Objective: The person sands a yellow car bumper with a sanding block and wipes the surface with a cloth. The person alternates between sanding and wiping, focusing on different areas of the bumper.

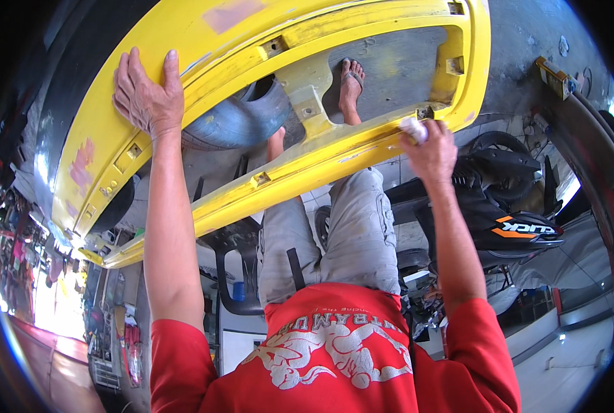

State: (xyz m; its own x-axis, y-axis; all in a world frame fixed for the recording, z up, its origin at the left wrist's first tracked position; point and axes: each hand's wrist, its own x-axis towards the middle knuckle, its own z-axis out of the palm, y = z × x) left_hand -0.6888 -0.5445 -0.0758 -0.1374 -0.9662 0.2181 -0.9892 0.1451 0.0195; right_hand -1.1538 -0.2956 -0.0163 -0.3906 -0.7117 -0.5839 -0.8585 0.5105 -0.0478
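Both hands meet the yellow body panel [203, 62], its long axis running lower-left to upper-right: left hand [145, 86] spread flat on its outer face, right hand [427, 148] pinching a small white pad [413, 128] against its inner rail.

left hand [145, 93] flat on yellow panel [183, 62] | right hand [427, 148] presses what looks like a white cloth [413, 128] to panel edge
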